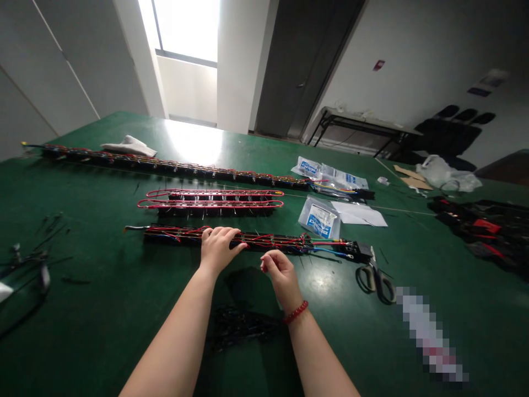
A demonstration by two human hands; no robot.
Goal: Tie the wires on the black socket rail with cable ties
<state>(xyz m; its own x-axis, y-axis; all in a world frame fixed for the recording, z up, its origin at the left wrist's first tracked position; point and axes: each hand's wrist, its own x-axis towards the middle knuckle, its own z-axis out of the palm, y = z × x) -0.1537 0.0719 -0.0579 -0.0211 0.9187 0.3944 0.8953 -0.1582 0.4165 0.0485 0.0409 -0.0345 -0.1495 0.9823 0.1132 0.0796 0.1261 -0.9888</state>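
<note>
My left hand (219,249) lies over a long black wiring strip (165,234), its fingers on the far side and thumb at the near side. Red, yellow and blue wires run along the strip, ending in a black connector (359,251) at the right. Just in front of the strip is my right hand (280,271), fingers curled in a pinch; anything between the fingertips is too small to make out. A red bead bracelet (296,312) circles that wrist. Partly under my forearms lies a pile of thin black ties (243,325).
Scissors (378,284) lie right of the connector. Beyond are red looped cables on black strips (215,204), a longer wired strip (185,168), a white cloth (130,145) and plastic bags (320,218). Black-and-red items (487,231) sit right; loose black pieces (28,264) lie left.
</note>
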